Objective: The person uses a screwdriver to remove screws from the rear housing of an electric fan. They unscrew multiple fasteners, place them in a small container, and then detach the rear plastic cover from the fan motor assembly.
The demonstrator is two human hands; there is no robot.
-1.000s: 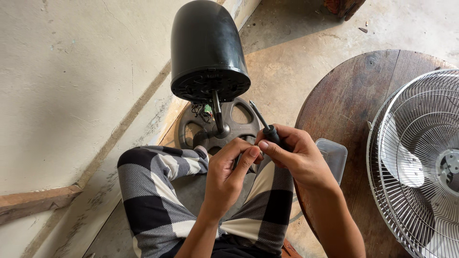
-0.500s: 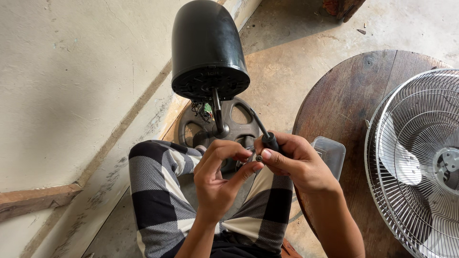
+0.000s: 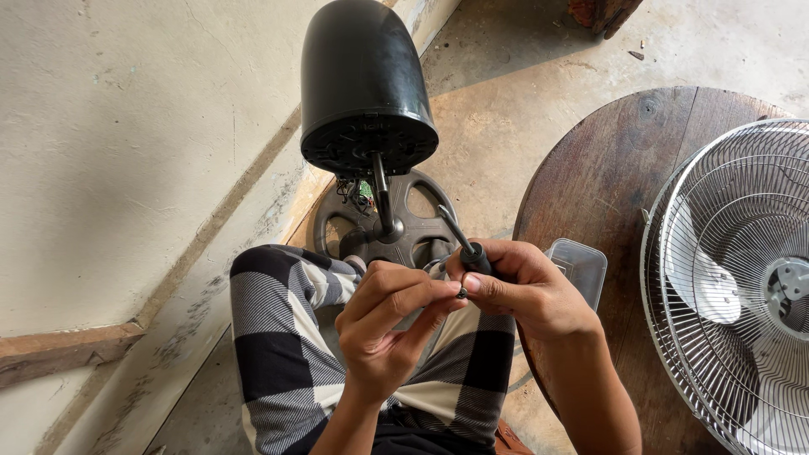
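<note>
Both hands meet over the lap: the right hand [image 3: 522,291] is clenched around a black-handled screwdriver [image 3: 468,248], and the left hand [image 3: 383,324] pinches what looks like a small screw [image 3: 461,292] at its fingertips. Beyond stands the black motor housing [image 3: 364,84]; a fan grille [image 3: 733,278] lies on the round wooden counter [image 3: 607,177]. Seating the screw on the tip demands steady alignment.

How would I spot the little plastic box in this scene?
Find the round wooden table on the right, with the wire fan guard on it. At its left edge, just behind the right hand, sits the box: small, clear, rectangular, the only see-through thing there.
</note>
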